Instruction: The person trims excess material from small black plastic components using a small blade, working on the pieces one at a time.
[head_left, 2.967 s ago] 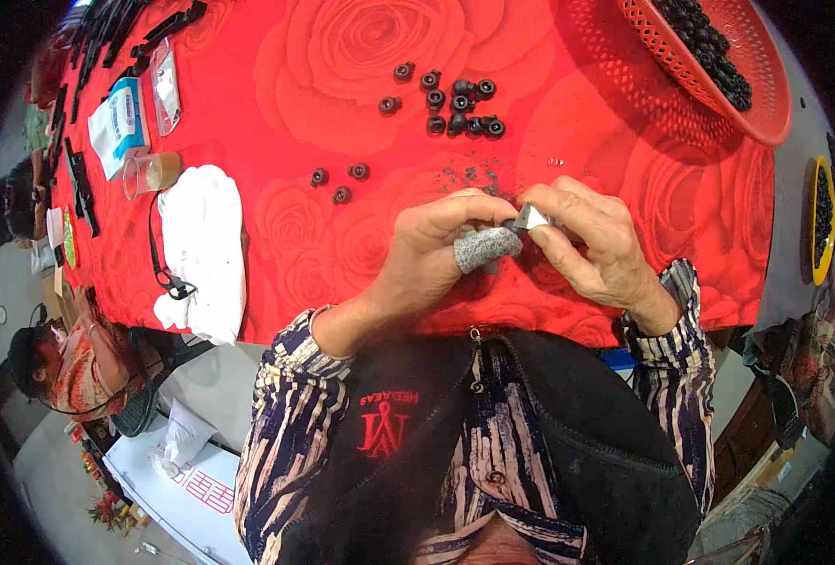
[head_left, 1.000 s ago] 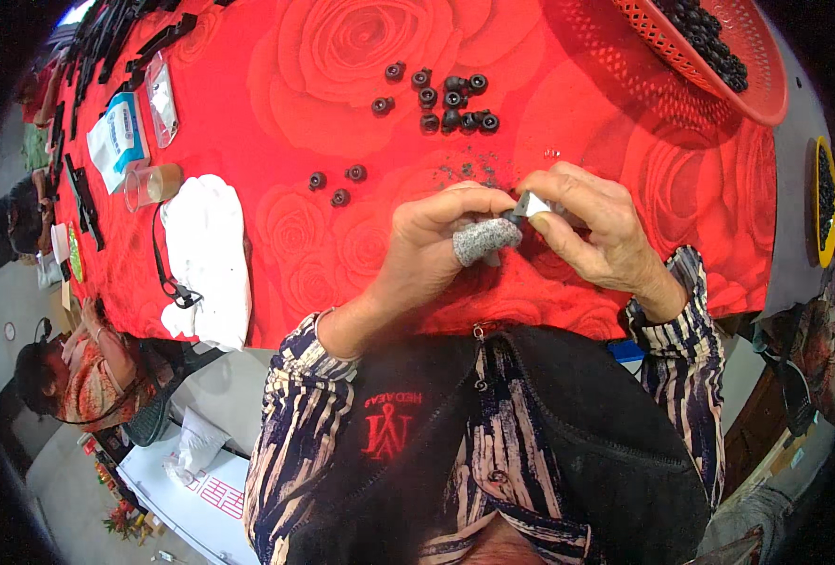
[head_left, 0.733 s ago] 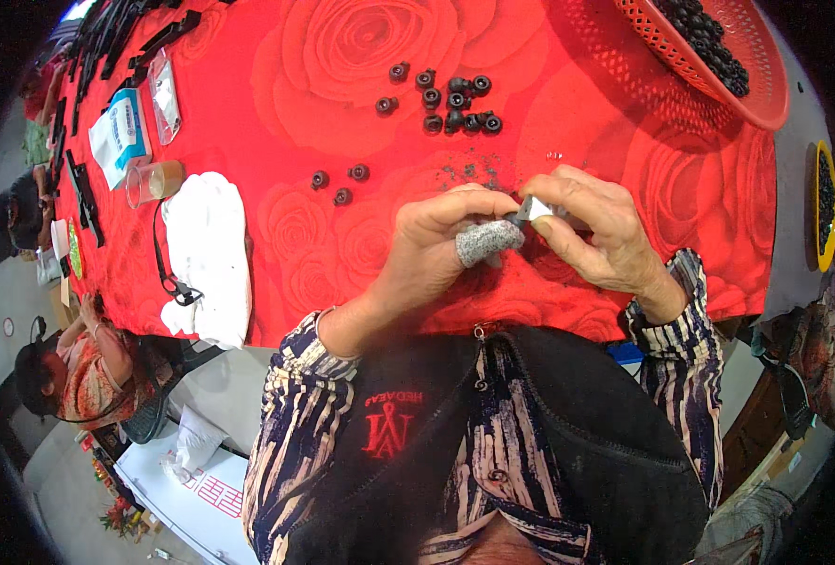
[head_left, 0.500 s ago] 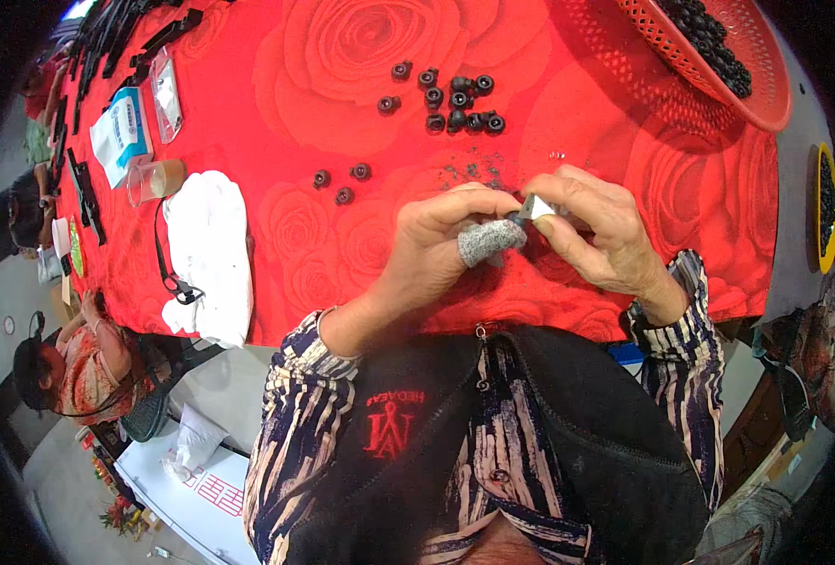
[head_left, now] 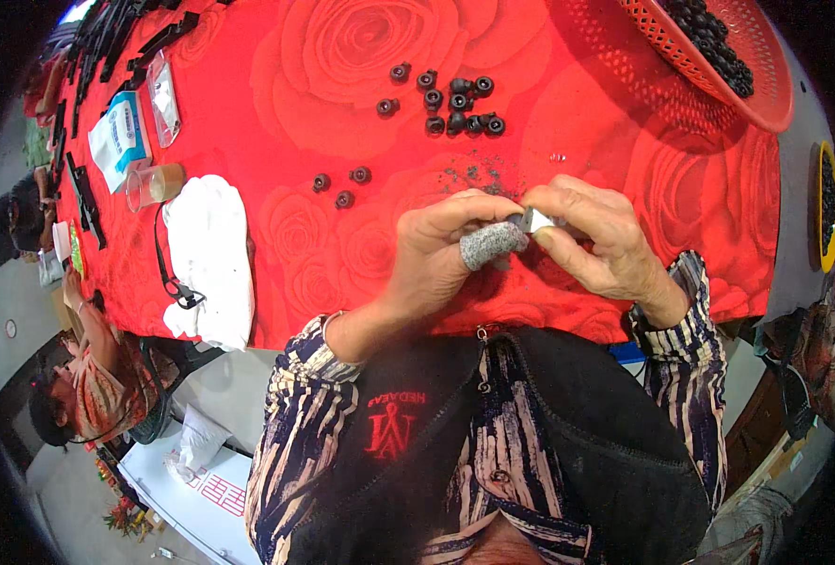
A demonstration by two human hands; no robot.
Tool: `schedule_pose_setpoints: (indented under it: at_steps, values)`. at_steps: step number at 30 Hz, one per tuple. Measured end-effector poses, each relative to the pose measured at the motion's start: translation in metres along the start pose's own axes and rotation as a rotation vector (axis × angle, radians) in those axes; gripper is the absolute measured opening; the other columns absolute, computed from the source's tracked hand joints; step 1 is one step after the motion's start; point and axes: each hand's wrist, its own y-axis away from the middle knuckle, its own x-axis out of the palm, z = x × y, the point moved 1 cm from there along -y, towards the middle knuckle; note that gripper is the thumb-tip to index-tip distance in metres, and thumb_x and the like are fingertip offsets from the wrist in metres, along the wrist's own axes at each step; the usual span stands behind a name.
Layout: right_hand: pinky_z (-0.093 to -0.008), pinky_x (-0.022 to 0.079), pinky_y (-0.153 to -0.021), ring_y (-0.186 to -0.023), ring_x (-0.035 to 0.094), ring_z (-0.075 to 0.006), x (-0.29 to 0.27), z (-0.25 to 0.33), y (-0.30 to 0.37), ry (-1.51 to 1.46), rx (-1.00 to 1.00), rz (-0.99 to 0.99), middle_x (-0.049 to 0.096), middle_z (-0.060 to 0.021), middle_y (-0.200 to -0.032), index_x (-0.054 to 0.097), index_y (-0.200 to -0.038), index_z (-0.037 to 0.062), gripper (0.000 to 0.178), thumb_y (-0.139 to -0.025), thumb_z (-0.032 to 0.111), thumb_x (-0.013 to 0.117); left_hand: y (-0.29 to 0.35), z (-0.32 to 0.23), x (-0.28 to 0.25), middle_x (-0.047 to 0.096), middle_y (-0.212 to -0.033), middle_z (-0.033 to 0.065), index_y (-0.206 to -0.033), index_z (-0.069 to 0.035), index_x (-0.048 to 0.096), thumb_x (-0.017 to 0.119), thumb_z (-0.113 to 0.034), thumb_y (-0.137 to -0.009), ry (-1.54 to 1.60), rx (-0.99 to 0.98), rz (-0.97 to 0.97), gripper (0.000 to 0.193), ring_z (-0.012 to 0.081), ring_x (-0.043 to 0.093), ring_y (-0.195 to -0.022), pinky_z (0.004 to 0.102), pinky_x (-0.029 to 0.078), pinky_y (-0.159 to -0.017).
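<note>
working: both hands meet just above the near edge of the red rose-patterned tablecloth (head_left: 361, 56), fingertips pressed together around one small part.
left hand: the left hand (head_left: 436, 254) is curled, and its thumb wears a grey knitted finger cot (head_left: 489, 243); the covered thumb and the forefinger pinch toward the small pale piece from the left.
right hand: the right hand (head_left: 592, 240) comes in from the right, fingers bent and closed, its fingertips nipping the same piece.
held piece: a small pale grey-white piece (head_left: 533, 220) sits between the two hands' fingertips, touching both; its exact shape is too small to tell.
black parts, far cluster: a group of small black ring-shaped parts (head_left: 455, 102) lies on the cloth beyond the hands, well apart from them.
black parts, near three: three more black rings (head_left: 340, 184) lie to the left of the hands, near the white cloth.
dark specks: fine dark crumbs (head_left: 479, 174) are scattered on the cloth just beyond the fingertips.
red basket: a red mesh basket (head_left: 719, 71) at the upper right holds a heap of black parts.
yellow dish: a yellow-rimmed dish (head_left: 822, 221) at the far right edge holds dark bits.
white cloth: a crumpled white cloth (head_left: 212, 259) lies at the left with a black cord (head_left: 168, 273) along its edge.
plastic cup: a clear plastic cup (head_left: 154, 185) lies on its side just beyond the white cloth.
packets: a blue-and-white packet (head_left: 119, 139) and a clear bag (head_left: 165, 94) lie further left.
other person: another person (head_left: 79, 377) sits at the table's left side.
</note>
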Motion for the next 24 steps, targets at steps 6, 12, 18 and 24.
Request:
schedule_pose_setpoints:
  at_steps: [6, 12, 18, 24]
  values:
    - [-0.0322, 0.041, -0.053, -0.059, 0.052, -0.0235, -0.0006, -0.0034, 0.0007, 0.043, 0.045, -0.129, 0.052, -0.0111, -0.073, 0.057, -0.099, -0.0015, 0.021, -0.079, 0.0, 0.06, -0.0024, -0.0032, -0.0008, 0.061, -0.088, 0.0054, -0.098, 0.001, 0.066, 0.067, -0.003, -0.081, -0.114, 0.102, 0.02, 0.018, 0.0093, 0.057, -0.075, 0.0212, 0.046, -0.064]
    - [-0.0328, 0.041, -0.052, -0.059, 0.053, -0.0244, -0.0023, 0.0002, -0.0014, 0.068, 0.039, -0.041, 0.051, -0.0116, -0.072, 0.056, -0.099, -0.001, 0.022, -0.078, 0.001, 0.061, -0.0033, -0.0045, 0.0012, 0.06, -0.087, 0.0056, -0.098, 0.001, 0.065, 0.067, -0.003, -0.08, -0.162, 0.129, 0.012, 0.018, 0.0095, 0.058, -0.075, 0.0211, 0.047, -0.064]
    - [-0.0331, 0.042, -0.053, -0.06, 0.054, -0.024, -0.0046, 0.0001, -0.0012, 0.038, 0.053, -0.008, 0.052, -0.0114, -0.073, 0.057, -0.099, -0.0009, 0.021, -0.078, 0.001, 0.06, -0.0027, -0.002, 0.0016, 0.06, -0.086, 0.0055, -0.098, 0.002, 0.065, 0.067, -0.003, -0.081, -0.143, 0.098, 0.01, 0.018, 0.0091, 0.058, -0.072, 0.0207, 0.047, -0.062]
    - [-0.033, 0.043, -0.055, -0.062, 0.056, -0.0242, -0.005, -0.001, -0.0011, 0.039, 0.047, -0.009, 0.054, -0.0118, -0.075, 0.057, -0.098, -0.001, 0.02, -0.079, 0.001, 0.059, -0.0028, -0.0008, -0.0003, 0.059, -0.086, 0.0051, -0.099, 0.002, 0.065, 0.066, -0.002, -0.082, -0.149, 0.101, 0.023, 0.018, 0.0085, 0.057, -0.07, 0.0202, 0.047, -0.06]
